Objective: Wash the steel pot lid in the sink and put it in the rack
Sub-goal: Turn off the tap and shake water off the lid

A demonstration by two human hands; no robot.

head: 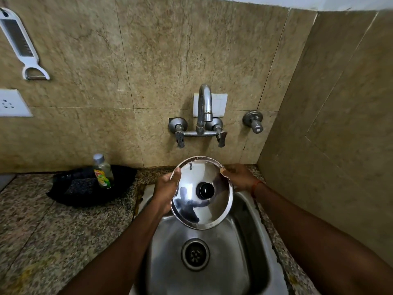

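Note:
The steel pot lid (192, 206) is round and shiny, with a black knob in its middle. It is held tilted above the steel sink (248, 211), knob side facing me. My left hand (164, 190) grips its left rim, thumb on top. My right hand (239, 177) grips the upper right rim. The lid hangs below the tap spout (205, 103); no water stream is visible. No rack is in view.
Two tap handles (179, 138) sit below the spout, and a separate valve (254, 122) is on the wall to the right. A dish soap bottle (103, 172) stands in a black tray (63, 194) on the granite counter at left. A white peeler-grater (21, 43) hangs on the wall.

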